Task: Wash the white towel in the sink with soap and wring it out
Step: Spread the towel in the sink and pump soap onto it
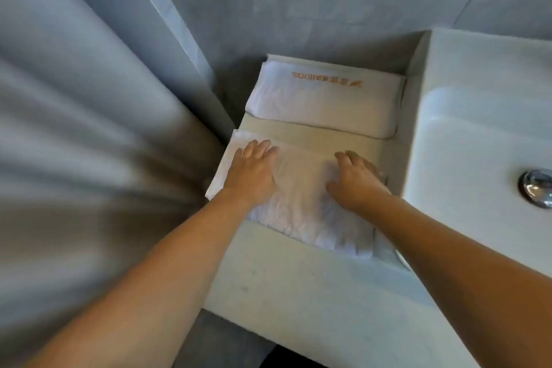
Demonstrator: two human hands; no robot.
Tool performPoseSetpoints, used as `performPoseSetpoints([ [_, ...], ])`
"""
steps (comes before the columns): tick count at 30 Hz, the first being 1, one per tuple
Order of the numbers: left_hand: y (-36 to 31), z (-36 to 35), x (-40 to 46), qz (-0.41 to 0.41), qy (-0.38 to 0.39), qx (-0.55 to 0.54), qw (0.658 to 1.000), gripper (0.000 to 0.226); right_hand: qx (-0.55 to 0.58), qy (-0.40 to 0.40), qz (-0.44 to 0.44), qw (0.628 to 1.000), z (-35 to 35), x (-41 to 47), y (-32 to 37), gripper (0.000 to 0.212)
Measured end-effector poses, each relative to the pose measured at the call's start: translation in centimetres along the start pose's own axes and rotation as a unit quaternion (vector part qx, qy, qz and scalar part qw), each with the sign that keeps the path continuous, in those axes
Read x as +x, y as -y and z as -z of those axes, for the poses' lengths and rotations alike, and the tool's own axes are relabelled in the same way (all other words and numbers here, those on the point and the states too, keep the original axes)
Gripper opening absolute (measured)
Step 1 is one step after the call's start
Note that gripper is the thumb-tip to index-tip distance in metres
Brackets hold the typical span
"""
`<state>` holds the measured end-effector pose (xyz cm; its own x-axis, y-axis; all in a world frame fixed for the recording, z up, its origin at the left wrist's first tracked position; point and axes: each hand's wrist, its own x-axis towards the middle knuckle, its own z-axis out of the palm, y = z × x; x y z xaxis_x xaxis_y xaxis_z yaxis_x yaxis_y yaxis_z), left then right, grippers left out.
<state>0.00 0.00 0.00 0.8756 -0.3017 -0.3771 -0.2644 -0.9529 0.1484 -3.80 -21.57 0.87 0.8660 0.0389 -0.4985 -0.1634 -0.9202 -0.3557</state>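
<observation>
A folded white towel (301, 206) lies on the pale counter (298, 284) just left of the sink (478, 140). My left hand (254, 173) lies flat on the towel's left part, fingers straight and spread. On the towel's right part rests my right hand (355, 179), its fingers slightly bent over the far right edge. Whether those fingers grip the cloth is not plain. The white basin is at the right, with a chrome drain plug (536, 188) in its bottom. No soap is in view.
A second folded white towel (322, 101) with orange lettering lies farther back on the counter, against the grey tiled wall (298, 3). A grey shower curtain (83, 128) hangs close on the left. The counter's front edge is near my forearms.
</observation>
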Motion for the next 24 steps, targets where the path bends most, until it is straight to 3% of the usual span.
performPoseSetpoints([
  [3,1.0,-0.9,2.1,0.022,0.011,0.023,0.999,0.072,-0.075,0.000,-0.045,0.996,-1.5,1.7,-0.3,0.075],
  [6,2.0,-2.5,3.5,0.017,0.012,0.023,1.000,0.065,-0.118,-0.014,-0.054,0.991,-2.6,2.5,-0.2,0.068],
  [14,2.5,-3.5,3.6,-0.055,-0.160,0.044,0.985,0.046,-0.089,-0.001,-0.022,0.996,-1.7,3.5,0.5,0.045],
  [19,3.1,-1.4,1.3,-0.064,-0.166,-0.074,0.981,0.023,0.016,0.038,0.013,0.999,0.6,1.2,1.7,0.026],
  [24,2.4,3.5,-2.4,0.011,-0.177,-0.273,0.946,0.022,0.057,-0.031,0.085,0.994,5.6,-2.8,4.2,0.030],
])
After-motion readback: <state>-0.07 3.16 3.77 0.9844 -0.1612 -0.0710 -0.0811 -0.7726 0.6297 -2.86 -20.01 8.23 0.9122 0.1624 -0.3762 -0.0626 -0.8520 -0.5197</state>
